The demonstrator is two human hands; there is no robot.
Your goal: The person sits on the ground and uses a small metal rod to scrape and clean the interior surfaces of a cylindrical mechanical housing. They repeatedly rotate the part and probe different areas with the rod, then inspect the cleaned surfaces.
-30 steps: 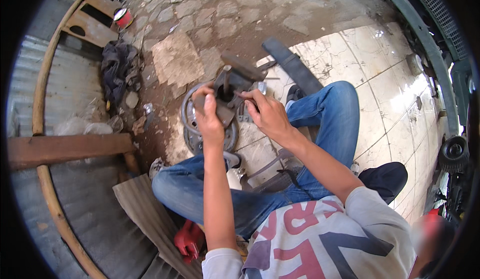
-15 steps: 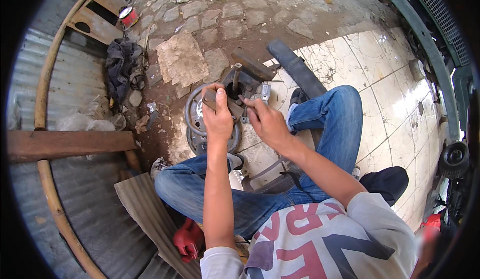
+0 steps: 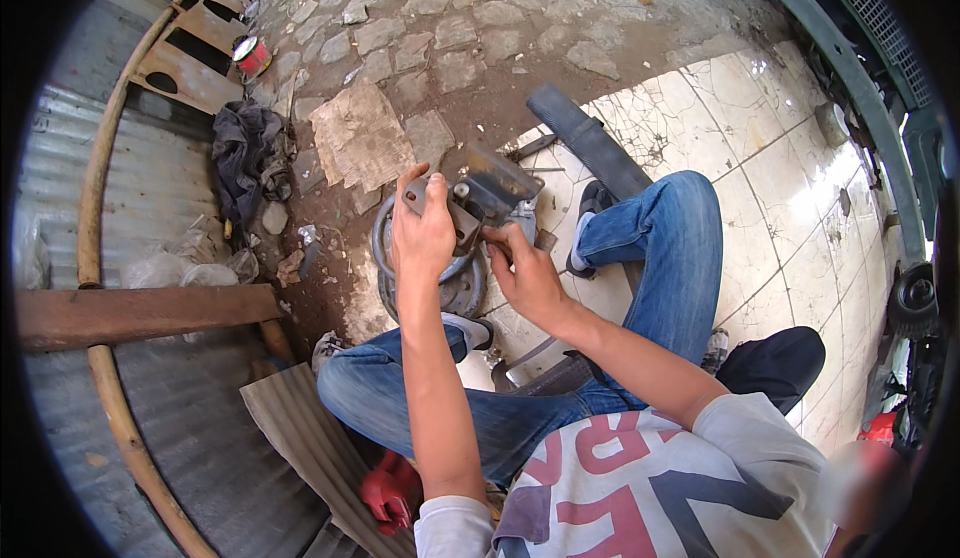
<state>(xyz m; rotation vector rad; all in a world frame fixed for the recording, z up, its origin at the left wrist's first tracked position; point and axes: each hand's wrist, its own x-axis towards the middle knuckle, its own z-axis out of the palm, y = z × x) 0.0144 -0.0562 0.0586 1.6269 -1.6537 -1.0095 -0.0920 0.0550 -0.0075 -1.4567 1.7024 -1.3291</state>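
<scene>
Over the space in front of my crossed legs, a grey-brown metal bracket (image 3: 467, 226) with holes in its plate is held up between my hands. My left hand (image 3: 424, 233) wraps round its left side, thumb and fingers along the flat plate. At its lower right edge, my right hand (image 3: 527, 276) grips with bent fingers; the fingertips are partly hidden. A rusty metal plate (image 3: 500, 178) tilts upward on the far side, blurred. Beneath the hands lies a round metal wheel-like part (image 3: 463, 293) with a ring-shaped rim, partly covered by my left hand.
A dark flat strip (image 3: 590, 143) lies across the cracked white tiles (image 3: 760, 208). Flat cardboard (image 3: 362, 136) and a dark cloth (image 3: 243, 148) are on the dirt. A wooden beam (image 3: 150, 315) juts from the corrugated wall at left. A red object (image 3: 392, 493) sits beside my left knee.
The metal assembly has been tipped over: its upright bolt and dark round opening no longer show as before, and the rusty plate has swung up. Both hands have stayed on it, the right slightly lower.
</scene>
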